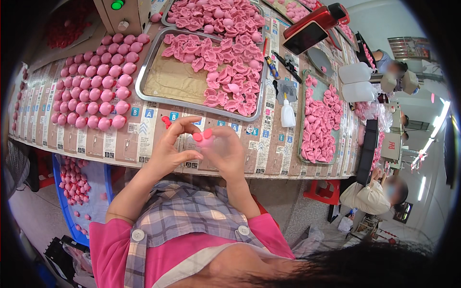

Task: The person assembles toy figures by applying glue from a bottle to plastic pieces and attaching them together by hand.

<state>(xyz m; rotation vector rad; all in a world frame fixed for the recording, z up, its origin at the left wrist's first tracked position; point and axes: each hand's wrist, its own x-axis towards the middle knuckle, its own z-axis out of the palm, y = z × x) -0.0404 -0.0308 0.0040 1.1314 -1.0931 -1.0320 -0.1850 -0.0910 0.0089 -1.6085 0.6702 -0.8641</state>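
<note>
Mid-frame, our right hand [227, 153] pinches a pink piece [206, 142], left hand [169, 148] loosely cupped; slackening might drop it.

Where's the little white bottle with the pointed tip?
In the head view, the bottle is on the table, right of centre, between the large metal tray and the green-rimmed tray.

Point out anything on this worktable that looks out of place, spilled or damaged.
One small red piece lies alone on the patterned tabletop, just beyond the left hand and apart from the neat rows of round pink pieces; that makes it look stray. No spill or damage stands out.
</note>
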